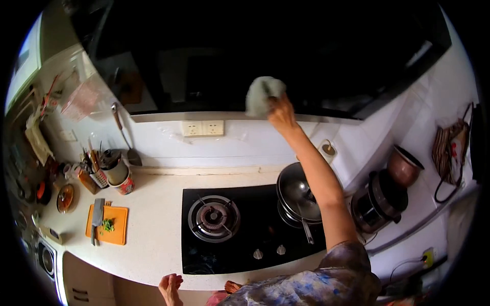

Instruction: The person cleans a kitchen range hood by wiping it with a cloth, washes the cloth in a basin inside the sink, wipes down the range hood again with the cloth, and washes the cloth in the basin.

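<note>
A patterned sleeve [344, 262], nearest in the head view, crosses the right front of the stove [224, 250]. Left of the stove, the pale worktop [155, 219] carries an orange board [119, 220]. The right arm stretches above the stove, its hand [280, 111] gripping a pale cloth [256, 99] before the dark hood [204, 51]; the left hand [171, 288], fingers curled, hangs by the stove's near-left corner, contents unclear.

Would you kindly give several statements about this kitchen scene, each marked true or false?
1. The right hand holds a whitish cloth. True.
2. Chopped greens lie on the orange cutting board. True.
3. The left hand grips the cleaver. False: it is apart from the cleaver, near the front edge of the counter.
4. The wok sits over the left burner. False: it sits over the right burner; the left burner is bare.
</note>
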Action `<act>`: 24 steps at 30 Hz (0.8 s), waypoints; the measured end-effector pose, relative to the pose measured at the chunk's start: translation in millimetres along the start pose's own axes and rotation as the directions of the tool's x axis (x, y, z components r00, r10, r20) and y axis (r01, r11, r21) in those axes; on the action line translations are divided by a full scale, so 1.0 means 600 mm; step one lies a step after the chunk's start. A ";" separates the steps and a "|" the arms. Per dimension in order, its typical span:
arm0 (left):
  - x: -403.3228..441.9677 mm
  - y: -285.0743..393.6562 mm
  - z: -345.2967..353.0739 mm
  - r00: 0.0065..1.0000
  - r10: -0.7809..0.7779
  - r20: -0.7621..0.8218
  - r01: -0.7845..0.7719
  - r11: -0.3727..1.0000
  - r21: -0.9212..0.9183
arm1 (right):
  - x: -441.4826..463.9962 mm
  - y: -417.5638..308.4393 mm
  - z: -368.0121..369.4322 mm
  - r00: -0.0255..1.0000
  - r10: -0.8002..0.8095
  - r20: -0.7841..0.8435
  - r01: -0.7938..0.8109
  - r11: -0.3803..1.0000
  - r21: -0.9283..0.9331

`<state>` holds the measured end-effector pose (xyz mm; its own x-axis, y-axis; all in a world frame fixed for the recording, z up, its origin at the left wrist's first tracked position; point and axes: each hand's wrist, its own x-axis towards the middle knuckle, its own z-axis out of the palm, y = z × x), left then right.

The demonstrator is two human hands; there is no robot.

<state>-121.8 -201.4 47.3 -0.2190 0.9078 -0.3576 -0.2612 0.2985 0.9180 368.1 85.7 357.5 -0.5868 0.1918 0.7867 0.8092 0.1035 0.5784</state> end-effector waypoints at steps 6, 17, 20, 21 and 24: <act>0.000 -0.021 -0.004 0.998 -0.050 0.034 0.047 0.995 0.086 | -0.082 0.087 -0.044 0.840 0.472 -0.265 -0.504 0.862 -0.061; -0.003 0.016 0.011 1.000 -0.016 0.015 0.014 0.992 0.123 | 0.021 -0.001 -0.009 0.543 0.781 -0.310 -0.632 0.623 0.461; 0.000 0.031 0.046 0.992 0.001 0.123 -0.021 0.987 0.160 | 0.083 -0.050 -0.024 0.736 0.676 0.014 -0.518 0.551 0.654; 0.001 0.029 0.049 0.990 0.012 0.142 -0.034 0.987 0.156 | 0.079 -0.041 -0.031 0.727 0.687 0.005 -0.525 0.551 0.649; 0.010 0.007 0.036 0.986 -0.020 0.163 -0.010 0.983 0.182 | 0.051 0.024 -0.047 0.924 0.327 -0.200 -0.270 0.926 0.264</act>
<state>-104.2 -188.4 52.9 -0.0571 0.9376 -0.3430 -0.0837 0.3378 0.9375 360.9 65.9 396.1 -0.2835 0.0154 0.9589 0.9157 0.3015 0.2659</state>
